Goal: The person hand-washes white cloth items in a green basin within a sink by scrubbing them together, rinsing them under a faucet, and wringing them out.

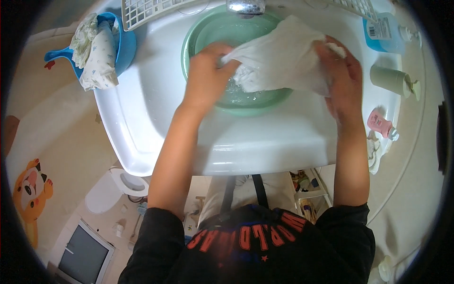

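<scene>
A wet white cloth (283, 54) is stretched between my two hands over a green basin (187, 52) that sits in the white sink (227, 151). My left hand (208, 75) pinches the cloth's left end above the basin's left side. The cloth's right end is gripped by my right hand (338, 75), past the basin's right rim; some of its fingers are behind the fabric. Water (243, 97) with ripples and bubbles shows in the basin under the cloth. Whether the cloth is one garment or a towel, I cannot tell.
A blue dipper (125, 49) holding patterned cloths (99, 61) stands at the left. Along the right edge are a blue pump bottle (385, 33), a pale green bottle (390, 80), a pink bottle (378, 122) and a small cloth (373, 154). The faucet (246, 6) overhangs the basin.
</scene>
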The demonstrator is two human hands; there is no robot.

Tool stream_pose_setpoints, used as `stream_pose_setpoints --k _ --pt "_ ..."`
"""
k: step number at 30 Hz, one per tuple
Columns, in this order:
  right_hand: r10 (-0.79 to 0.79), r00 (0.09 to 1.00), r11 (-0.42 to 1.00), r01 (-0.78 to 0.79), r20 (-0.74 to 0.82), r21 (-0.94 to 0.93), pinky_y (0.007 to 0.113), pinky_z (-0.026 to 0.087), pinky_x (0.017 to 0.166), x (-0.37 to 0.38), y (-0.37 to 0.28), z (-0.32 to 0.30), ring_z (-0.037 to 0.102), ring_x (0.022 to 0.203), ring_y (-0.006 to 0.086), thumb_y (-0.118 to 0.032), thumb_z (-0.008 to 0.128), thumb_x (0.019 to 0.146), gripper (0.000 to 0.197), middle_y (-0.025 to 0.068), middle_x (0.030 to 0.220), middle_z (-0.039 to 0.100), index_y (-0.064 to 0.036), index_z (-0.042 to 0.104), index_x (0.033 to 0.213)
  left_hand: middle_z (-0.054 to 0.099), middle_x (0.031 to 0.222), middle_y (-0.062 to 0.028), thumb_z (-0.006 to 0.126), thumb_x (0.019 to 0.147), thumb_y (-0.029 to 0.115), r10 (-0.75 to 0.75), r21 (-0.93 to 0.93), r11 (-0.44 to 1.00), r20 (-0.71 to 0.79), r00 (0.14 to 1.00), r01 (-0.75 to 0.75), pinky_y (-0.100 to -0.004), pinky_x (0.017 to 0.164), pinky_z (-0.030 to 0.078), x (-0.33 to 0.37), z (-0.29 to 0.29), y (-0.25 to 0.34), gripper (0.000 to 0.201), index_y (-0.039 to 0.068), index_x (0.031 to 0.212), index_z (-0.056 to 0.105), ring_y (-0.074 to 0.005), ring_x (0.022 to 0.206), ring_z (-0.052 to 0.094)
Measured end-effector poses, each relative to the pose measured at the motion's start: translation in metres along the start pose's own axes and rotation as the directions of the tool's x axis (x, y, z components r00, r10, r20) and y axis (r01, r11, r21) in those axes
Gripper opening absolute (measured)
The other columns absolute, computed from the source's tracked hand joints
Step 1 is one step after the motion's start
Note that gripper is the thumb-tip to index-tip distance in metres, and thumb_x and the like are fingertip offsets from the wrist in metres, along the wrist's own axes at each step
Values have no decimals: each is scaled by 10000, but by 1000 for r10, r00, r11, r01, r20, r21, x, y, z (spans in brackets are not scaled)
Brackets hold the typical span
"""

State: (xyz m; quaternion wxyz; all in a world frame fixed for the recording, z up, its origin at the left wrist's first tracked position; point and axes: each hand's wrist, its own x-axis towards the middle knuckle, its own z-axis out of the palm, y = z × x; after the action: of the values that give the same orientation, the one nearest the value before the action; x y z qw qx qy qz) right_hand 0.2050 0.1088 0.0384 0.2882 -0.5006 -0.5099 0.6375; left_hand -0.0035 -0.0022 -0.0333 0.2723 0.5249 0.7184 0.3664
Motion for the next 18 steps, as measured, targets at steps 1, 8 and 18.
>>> stream_pose_setpoints --k 1,8,18 --pt "-35 998 999 37 -49 37 218 474 707 4 6 -9 583 797 81 -244 647 900 310 -3 866 641 -33 645 1126 625 1026 -55 653 854 28 -174 -167 970 22 984 175 -252 763 466 -5 -7 2 153 -9 997 615 -129 843 577" --pt "-230 961 960 199 -152 -198 198 456 738 12 6 -19 570 811 78 -310 629 931 353 20 913 661 -13 653 1119 569 901 21 654 886 83 -215 -559 786 157 964 266 -202 727 401 -20 -57 36 184 57 1011 522 -57 818 503" --pt "-12 998 996 17 -55 86 267 443 903 33 22 -13 583 969 140 -329 542 971 381 34 1083 641 -35 599 1207 507 728 46 543 975 296 -382 -514 825 -198 903 235 -183 541 317 -23 -70 45 242 110 1125 504 -21 628 413"
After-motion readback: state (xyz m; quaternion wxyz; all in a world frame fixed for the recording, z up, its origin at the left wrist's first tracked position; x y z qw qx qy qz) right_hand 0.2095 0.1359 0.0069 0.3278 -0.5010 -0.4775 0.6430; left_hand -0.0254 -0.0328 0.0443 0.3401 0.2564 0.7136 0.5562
